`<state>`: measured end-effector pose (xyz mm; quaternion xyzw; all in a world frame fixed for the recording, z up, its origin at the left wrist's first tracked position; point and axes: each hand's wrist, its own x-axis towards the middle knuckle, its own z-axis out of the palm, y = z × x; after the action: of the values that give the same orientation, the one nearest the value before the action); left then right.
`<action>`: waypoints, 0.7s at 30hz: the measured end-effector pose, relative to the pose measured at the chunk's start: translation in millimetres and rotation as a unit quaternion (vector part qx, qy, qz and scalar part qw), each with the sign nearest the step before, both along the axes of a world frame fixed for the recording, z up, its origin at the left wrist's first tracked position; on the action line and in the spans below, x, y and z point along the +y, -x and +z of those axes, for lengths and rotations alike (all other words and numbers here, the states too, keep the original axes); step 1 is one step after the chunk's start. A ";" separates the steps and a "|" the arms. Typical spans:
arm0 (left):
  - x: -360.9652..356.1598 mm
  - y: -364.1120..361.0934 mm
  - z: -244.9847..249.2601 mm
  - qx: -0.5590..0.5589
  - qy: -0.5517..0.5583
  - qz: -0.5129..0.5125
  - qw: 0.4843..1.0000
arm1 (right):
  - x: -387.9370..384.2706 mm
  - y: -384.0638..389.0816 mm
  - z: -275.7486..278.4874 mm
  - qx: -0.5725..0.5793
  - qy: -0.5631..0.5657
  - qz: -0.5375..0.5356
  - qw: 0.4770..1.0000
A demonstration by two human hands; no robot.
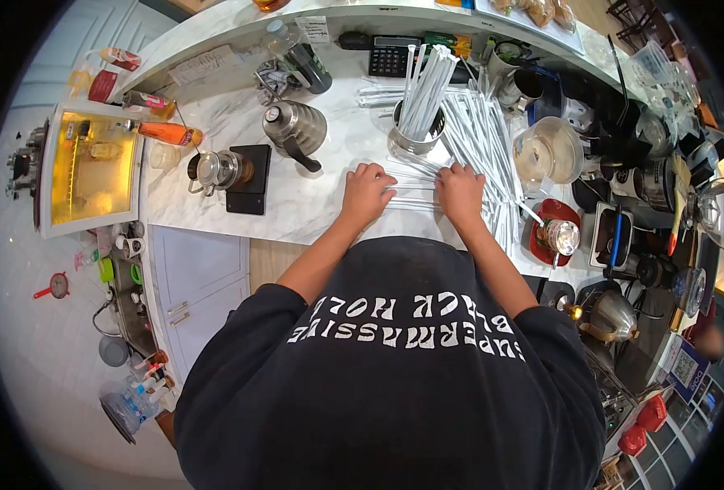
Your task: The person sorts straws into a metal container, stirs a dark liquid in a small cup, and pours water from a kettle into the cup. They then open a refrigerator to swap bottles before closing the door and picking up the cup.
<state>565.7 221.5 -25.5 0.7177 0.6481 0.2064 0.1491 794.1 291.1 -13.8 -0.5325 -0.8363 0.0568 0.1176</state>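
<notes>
And there you are at the marble counter (305, 216), both hands down over a few white straws (415, 196) lying crosswise in front of you. Your left hand (368, 194) is at their left end, fingers bent and fingertips down by the straws; your right hand (461, 196) is at the other end, knuckles up, right by the edge of the big pile. Are you pinching them or just touching? I can't tell for either hand, as the undersides of your fingers are hidden.

Just beyond the gap between your hands stands the metal cup (413, 147), packed with upright straws (429, 94) that fan out a little at the top. To its right, the loose pile of straws (493, 163) spreads down the counter, passing beside your right hand, with the clear round container (548, 151) next along and the red tray (535, 247) nearer you.

Over on your left, the steel kettle (301, 126) has its black handle pointing your way, and the glass server (217, 170) sits by the black scale (248, 200). At the back, there's the calculator (391, 60), beyond the cup and slightly left of it
</notes>
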 end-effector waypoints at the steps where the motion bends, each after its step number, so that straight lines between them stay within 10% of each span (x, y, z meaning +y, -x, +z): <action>1: 0.6 1.1 -1.4 0.005 -0.007 0.002 1.000 | 0.5 -1.0 -0.4 -0.004 0.000 0.003 1.000; 12: -6.3 16.8 5.2 -0.003 -0.015 0.010 1.000 | -0.2 -11.2 -4.7 -0.031 -0.046 0.022 0.998; 21: -19.3 55.1 33.0 -0.304 0.088 0.144 0.937 | 1.0 -30.5 12.2 0.043 -0.004 -0.013 0.999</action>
<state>510.6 202.3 7.5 0.5035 0.6838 0.3764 0.3705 824.6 292.1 -1.7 -0.5400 -0.8237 0.0745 0.1561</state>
